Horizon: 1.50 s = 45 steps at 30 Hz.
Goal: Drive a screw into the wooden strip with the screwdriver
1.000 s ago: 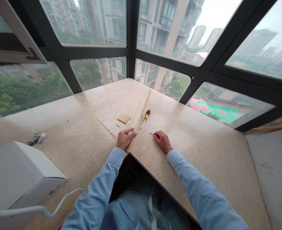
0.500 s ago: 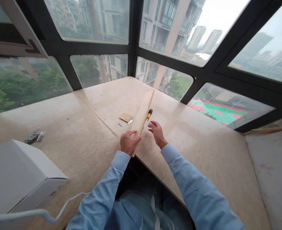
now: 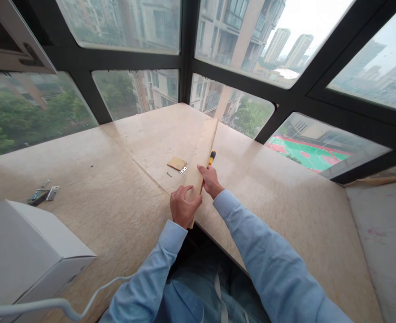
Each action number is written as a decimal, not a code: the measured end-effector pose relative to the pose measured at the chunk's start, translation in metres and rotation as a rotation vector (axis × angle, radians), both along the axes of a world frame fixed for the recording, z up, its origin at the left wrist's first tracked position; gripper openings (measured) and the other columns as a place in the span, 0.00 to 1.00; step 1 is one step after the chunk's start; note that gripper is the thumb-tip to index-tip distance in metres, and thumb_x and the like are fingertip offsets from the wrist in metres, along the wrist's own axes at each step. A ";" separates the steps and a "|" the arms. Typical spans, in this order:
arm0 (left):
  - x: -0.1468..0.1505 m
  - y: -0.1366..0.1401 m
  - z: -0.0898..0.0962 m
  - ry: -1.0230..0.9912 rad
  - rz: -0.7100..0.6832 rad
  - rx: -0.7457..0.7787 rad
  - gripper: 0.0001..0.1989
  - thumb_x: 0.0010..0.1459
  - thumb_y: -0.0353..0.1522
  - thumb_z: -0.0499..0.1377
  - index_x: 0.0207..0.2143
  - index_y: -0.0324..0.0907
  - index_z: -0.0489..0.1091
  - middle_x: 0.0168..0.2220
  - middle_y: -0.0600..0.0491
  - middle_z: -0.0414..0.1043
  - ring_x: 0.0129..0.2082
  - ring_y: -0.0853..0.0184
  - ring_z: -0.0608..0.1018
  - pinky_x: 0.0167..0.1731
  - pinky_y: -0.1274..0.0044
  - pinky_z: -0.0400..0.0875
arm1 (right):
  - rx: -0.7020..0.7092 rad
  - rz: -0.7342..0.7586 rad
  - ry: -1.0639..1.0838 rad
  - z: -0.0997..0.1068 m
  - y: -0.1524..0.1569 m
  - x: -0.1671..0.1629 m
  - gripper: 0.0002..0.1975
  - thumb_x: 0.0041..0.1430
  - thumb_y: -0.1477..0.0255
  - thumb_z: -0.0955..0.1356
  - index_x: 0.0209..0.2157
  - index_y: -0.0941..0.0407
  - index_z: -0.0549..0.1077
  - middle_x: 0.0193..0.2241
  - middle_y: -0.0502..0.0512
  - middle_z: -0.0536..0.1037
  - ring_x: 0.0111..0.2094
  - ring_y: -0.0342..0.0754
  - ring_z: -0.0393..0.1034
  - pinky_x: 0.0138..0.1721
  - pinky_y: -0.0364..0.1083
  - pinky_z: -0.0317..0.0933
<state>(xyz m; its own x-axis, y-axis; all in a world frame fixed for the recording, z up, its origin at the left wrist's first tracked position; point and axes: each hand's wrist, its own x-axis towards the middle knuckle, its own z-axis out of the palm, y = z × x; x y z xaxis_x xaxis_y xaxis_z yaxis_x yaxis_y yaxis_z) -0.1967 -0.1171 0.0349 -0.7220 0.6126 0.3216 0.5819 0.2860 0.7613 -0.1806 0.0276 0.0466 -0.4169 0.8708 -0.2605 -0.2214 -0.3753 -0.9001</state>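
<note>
A long, pale wooden board (image 3: 204,142) points away from me, its near end at the counter's front edge. My left hand (image 3: 184,205) grips that near end, thumb on one side and fingers on the other. Farther up, my right hand (image 3: 210,180) is closed on the board's right edge, thumb on top. Just beyond it lies a screwdriver (image 3: 212,157) with a black and yellow handle; its shaft is hidden behind the hand and board. Left of the board are a small wooden piece (image 3: 176,163), a metal hinge (image 3: 183,170) and a screw (image 3: 169,174).
On the left of the counter (image 3: 117,202) stands a white box (image 3: 32,251), with a white cable (image 3: 93,296) running in front. Behind the box lies a little pile of metal hardware (image 3: 43,194). Windows border the counter's far sides.
My right hand has moved left from beside the screwdriver and closed on the board's right edge. The board's far end looks slightly turned and raised. My left hand keeps its grip.
</note>
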 end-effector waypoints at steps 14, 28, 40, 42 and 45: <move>0.030 0.002 0.012 -1.139 -0.316 0.116 0.38 0.45 0.35 0.70 0.57 0.36 0.60 0.53 0.39 0.68 0.52 0.57 0.73 0.50 0.70 0.68 | 0.049 -0.085 0.067 0.004 0.014 0.084 0.13 0.45 0.69 0.73 0.32 0.57 0.69 0.25 0.49 0.77 0.27 0.47 0.71 0.33 0.48 0.70; 0.037 0.062 0.025 -1.543 -0.428 0.179 0.11 0.60 0.34 0.56 0.42 0.36 0.69 0.34 0.47 0.75 0.29 0.69 0.77 0.29 0.79 0.71 | -0.055 0.095 0.203 0.009 -0.015 0.157 0.20 0.44 0.64 0.76 0.38 0.57 0.71 0.33 0.56 0.80 0.33 0.52 0.74 0.36 0.51 0.71; 0.062 0.077 0.015 -1.529 -0.470 0.372 0.15 0.50 0.37 0.65 0.36 0.36 0.71 0.33 0.47 0.76 0.36 0.61 0.78 0.37 0.73 0.73 | -0.131 0.310 0.082 0.010 -0.021 0.180 0.21 0.47 0.61 0.73 0.41 0.57 0.70 0.34 0.56 0.79 0.33 0.52 0.75 0.33 0.48 0.69; 0.064 0.074 0.010 -1.508 -0.483 0.364 0.19 0.47 0.39 0.67 0.37 0.36 0.71 0.34 0.48 0.76 0.34 0.63 0.78 0.35 0.74 0.73 | -0.107 0.267 -0.018 0.009 -0.020 0.183 0.21 0.47 0.61 0.73 0.41 0.57 0.69 0.34 0.56 0.79 0.32 0.52 0.75 0.33 0.48 0.69; 0.069 0.071 0.007 -1.488 -0.470 0.375 0.24 0.42 0.41 0.70 0.38 0.36 0.70 0.32 0.49 0.76 0.29 0.68 0.76 0.29 0.78 0.70 | 0.013 0.146 -0.191 0.008 -0.017 0.188 0.25 0.46 0.62 0.73 0.45 0.55 0.66 0.40 0.58 0.77 0.37 0.53 0.74 0.36 0.49 0.69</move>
<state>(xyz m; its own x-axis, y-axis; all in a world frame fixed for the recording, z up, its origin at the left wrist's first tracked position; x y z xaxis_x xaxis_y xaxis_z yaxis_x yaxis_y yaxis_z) -0.1276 -0.0464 0.0416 -0.2949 0.9121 -0.2849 -0.7263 -0.0202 0.6870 0.0069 0.0106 0.0541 -0.4824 0.8090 -0.3360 0.0094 -0.3787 -0.9255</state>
